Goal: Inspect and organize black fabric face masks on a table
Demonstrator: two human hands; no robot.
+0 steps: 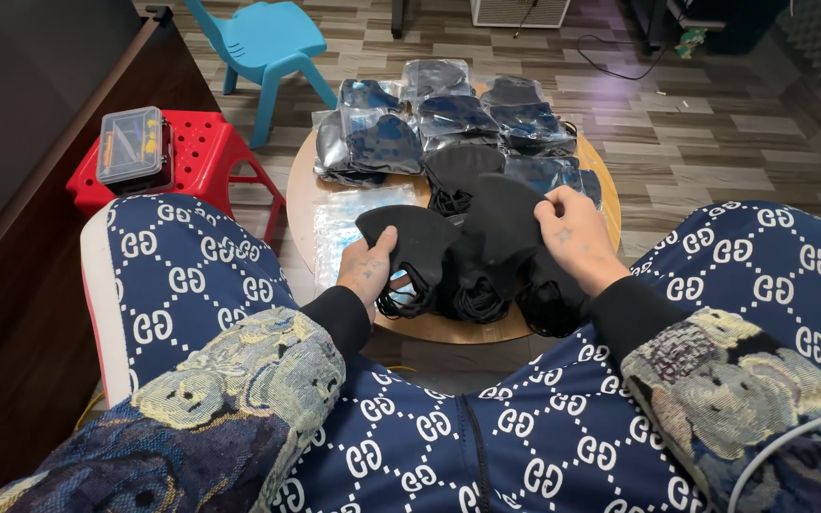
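My left hand grips a black face mask at its left end, over the near edge of a small round wooden table. My right hand pinches a second black face mask by its right edge, just beside the first. Beneath both hands lies a heap of loose black masks with dangling ear loops. Behind them sit several clear bags of packed black masks. A stack of empty clear plastic bags lies on the table's left side.
My knees in blue patterned trousers flank the table. A red plastic stool at left carries a small clear parts box. A blue plastic child's chair stands behind. A dark wooden cabinet runs along the left. Cables lie on the wood floor at the back.
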